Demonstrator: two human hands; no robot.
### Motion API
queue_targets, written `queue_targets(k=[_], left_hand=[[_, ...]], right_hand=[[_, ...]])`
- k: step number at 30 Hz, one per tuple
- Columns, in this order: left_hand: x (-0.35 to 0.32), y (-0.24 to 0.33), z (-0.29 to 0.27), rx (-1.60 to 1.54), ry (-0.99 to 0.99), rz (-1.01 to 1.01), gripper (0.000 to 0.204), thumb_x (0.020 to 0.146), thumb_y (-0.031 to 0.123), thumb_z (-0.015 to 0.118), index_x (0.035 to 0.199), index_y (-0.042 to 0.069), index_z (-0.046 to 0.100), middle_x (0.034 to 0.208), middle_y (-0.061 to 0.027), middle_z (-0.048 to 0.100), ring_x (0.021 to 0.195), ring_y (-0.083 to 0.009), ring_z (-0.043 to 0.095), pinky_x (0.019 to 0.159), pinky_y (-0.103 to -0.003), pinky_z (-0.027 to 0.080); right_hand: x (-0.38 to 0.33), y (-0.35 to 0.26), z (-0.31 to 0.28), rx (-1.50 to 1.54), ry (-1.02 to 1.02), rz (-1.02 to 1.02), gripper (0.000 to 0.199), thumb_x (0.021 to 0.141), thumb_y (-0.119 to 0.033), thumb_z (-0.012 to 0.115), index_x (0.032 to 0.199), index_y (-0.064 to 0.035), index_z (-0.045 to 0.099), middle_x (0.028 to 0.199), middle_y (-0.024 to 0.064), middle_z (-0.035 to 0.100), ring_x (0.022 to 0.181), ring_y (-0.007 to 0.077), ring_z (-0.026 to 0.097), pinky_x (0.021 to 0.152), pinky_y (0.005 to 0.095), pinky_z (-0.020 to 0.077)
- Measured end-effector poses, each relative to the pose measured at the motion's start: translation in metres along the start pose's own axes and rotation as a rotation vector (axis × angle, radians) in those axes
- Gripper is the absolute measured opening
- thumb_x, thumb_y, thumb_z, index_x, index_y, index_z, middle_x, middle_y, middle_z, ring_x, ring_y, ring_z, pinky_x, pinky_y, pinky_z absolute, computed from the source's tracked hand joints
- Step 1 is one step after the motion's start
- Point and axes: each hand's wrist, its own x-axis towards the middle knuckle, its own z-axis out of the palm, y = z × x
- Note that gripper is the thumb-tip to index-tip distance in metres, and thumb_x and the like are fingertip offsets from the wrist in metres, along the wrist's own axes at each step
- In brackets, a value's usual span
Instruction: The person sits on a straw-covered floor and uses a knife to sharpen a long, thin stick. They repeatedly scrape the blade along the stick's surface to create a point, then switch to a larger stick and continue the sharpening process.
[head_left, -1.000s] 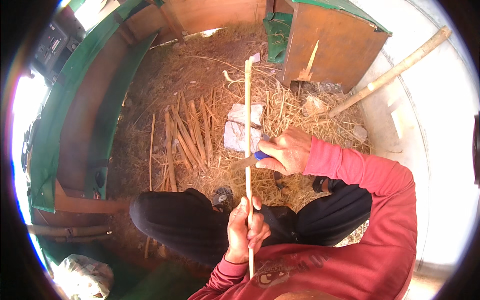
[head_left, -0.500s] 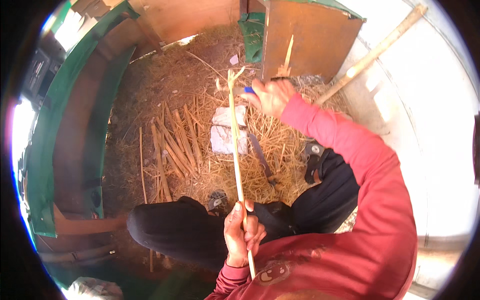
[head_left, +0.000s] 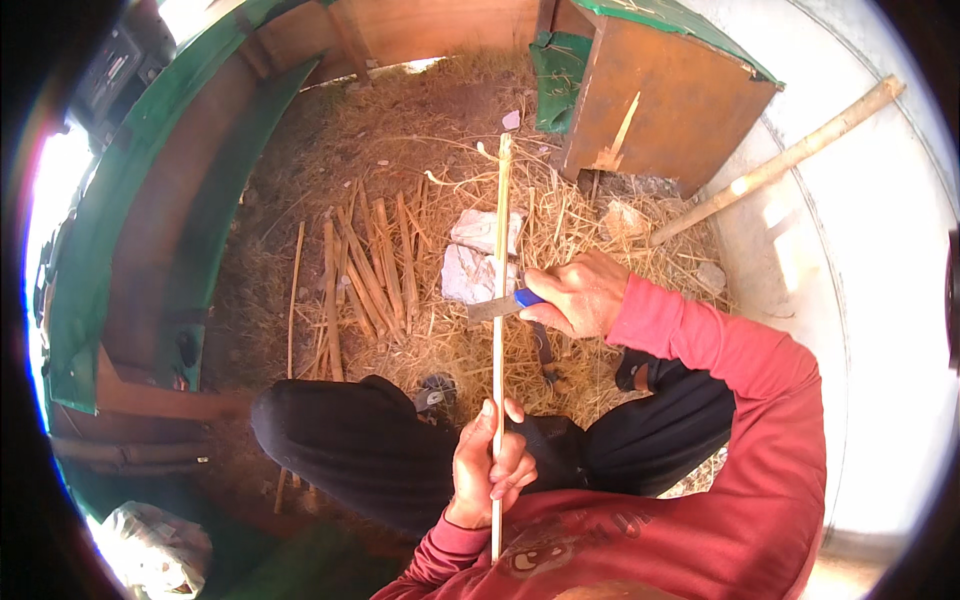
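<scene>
A long, thin pale strip of split wood or bamboo (head_left: 502,225) stands nearly upright in front of me, its lower end reaching my red shirt. My left hand (head_left: 490,465) is closed round its lower part. Higher up, my right hand (head_left: 580,295) grips the blue handle of a knife (head_left: 492,308), whose blade lies across the strip about midway. Thin curled shavings (head_left: 455,180) show near the strip's top, to its left. Behind the strip lie pale stone blocks (head_left: 468,272). Another dark blade-like tool (head_left: 543,348) rests on the straw below my right hand.
Several split sticks (head_left: 370,275) lie on the ground at left. Straw and shavings (head_left: 585,225) cover the ground around the blocks. A brown wooden box (head_left: 665,105) stands at the far right, near a leaning pole (head_left: 780,172). Green-edged boards (head_left: 150,220) line the left side.
My right hand and the knife have moved from the strip's top down toward my left hand. My left hand keeps its grip. The view has shifted slightly.
</scene>
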Motion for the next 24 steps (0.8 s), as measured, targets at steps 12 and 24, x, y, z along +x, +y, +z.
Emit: queue_targets(k=[12, 24], left_hand=[[-0.001, -0.004, 0.016, 0.195, 0.033, 0.041, 0.036, 0.106, 0.036, 0.032, 0.105, 0.005, 0.049, 0.043, 0.0049, 0.027, 0.031, -0.0053, 0.02, 0.035, -0.023, 0.018], [0.001, 0.003, 0.016, 0.231, 0.136, 0.067, 0.038, 0.105, 0.037, 0.035, 0.112, 0.004, 0.052, 0.043, 0.005, 0.028, 0.03, -0.0061, 0.022, 0.035, -0.023, 0.02]], right_hand=[[0.037, 0.091, -0.008, 0.194, 0.227, 0.216, 0.056, 0.098, -0.058, 0.038, 0.075, -0.0076, 0.049, 0.045, 0.0104, 0.045, 0.033, 0.0259, 0.048, 0.035, 0.041, 0.0417], [-0.001, -0.004, 0.001, -0.001, 0.007, -0.108, 0.039, 0.101, -0.041, 0.043, 0.107, -0.0054, 0.057, 0.052, 0.0111, 0.054, 0.042, 0.0293, 0.056, 0.044, 0.0449, 0.0477]])
